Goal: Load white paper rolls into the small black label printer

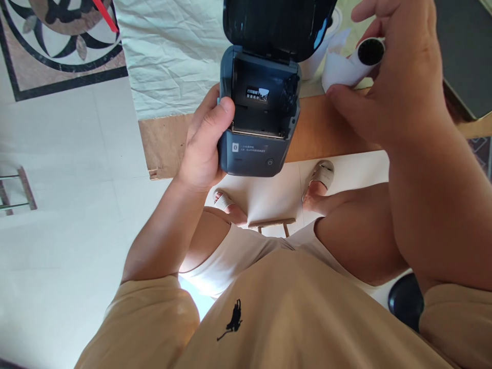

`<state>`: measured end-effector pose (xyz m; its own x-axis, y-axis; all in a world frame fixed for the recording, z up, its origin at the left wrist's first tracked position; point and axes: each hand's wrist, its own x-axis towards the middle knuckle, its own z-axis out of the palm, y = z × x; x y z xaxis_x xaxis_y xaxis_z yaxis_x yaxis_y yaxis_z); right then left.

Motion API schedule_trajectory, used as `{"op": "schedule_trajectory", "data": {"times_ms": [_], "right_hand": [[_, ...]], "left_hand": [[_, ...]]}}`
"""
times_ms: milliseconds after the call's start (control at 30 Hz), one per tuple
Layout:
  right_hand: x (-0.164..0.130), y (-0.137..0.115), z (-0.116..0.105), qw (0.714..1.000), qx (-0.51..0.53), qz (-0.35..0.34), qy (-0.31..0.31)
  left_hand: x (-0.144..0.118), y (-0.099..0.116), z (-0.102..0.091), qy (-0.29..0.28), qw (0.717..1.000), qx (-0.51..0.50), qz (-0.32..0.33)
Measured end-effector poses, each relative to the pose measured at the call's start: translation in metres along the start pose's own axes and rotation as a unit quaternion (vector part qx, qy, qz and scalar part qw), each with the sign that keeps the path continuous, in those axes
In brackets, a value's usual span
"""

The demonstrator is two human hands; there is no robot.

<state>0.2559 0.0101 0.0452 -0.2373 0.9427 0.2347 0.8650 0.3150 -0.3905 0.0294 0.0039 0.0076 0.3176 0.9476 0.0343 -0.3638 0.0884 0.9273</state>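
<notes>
Holding an open label printer (pixel 259 120) in one hand, a paper roll (pixel 351 64) in the other.

Left hand (pixel 203 143), at 9 o'clock of the printer: fingers wrapped round its left side, thumb pressed over the front edge. Printer: dark blue-grey, lid raised at 12 o'clock, paper bay empty, small label inside. Right hand (pixel 395 77), at 3 o'clock of the printer: thumb and fingers pinching the white paper roll, dark core end showing. Beyond, at 12 o'clock: wooden table (pixel 326 133), white cloth (pixel 172 56). Below, at 6 o'clock: sandalled feet on pale floor tiles (pixel 69 154).
</notes>
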Motion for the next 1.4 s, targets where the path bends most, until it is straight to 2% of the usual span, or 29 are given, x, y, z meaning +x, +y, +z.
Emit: {"op": "schedule_trajectory", "data": {"times_ms": [133, 267, 500, 667, 933, 1100, 1233, 1400], "right_hand": [[0.0009, 0.0014, 0.0017, 0.999, -0.023, 0.046, -0.014], [-0.0006, 0.0026, 0.003, 0.995, -0.059, 0.077, -0.009], [-0.0014, 0.0041, 0.0029, 1.0, -0.01, 0.007, 0.016], [-0.0014, 0.0027, 0.0027, 0.999, -0.036, 0.029, 0.003], [-0.0008, 0.0037, 0.0045, 0.999, -0.038, 0.014, -0.002], [0.0003, 0.0036, 0.0061, 0.998, -0.044, 0.043, 0.001], [0.0001, 0.0015, 0.0052, 0.998, -0.039, 0.048, 0.001], [-0.0001, 0.004, 0.0053, 0.999, -0.035, 0.037, 0.0]], "left_hand": [[0.0, -0.0007, 0.0, 0.009, 1.0, 0.028, -0.003], [0.0, -0.0017, -0.0001, 0.007, 1.0, 0.011, -0.004], [-0.0005, -0.0002, 0.0006, -0.009, 1.0, 0.001, 0.001], [-0.0015, 0.0003, 0.0005, 0.004, 1.0, 0.022, 0.001], [-0.0015, -0.0003, -0.0005, -0.012, 0.999, 0.033, 0.008], [-0.0019, -0.003, -0.0023, -0.033, 0.998, 0.043, 0.015], [-0.0017, -0.003, -0.001, -0.003, 0.999, 0.041, 0.008], [-0.0003, -0.0015, 0.0003, 0.002, 1.0, 0.01, 0.0]]}}
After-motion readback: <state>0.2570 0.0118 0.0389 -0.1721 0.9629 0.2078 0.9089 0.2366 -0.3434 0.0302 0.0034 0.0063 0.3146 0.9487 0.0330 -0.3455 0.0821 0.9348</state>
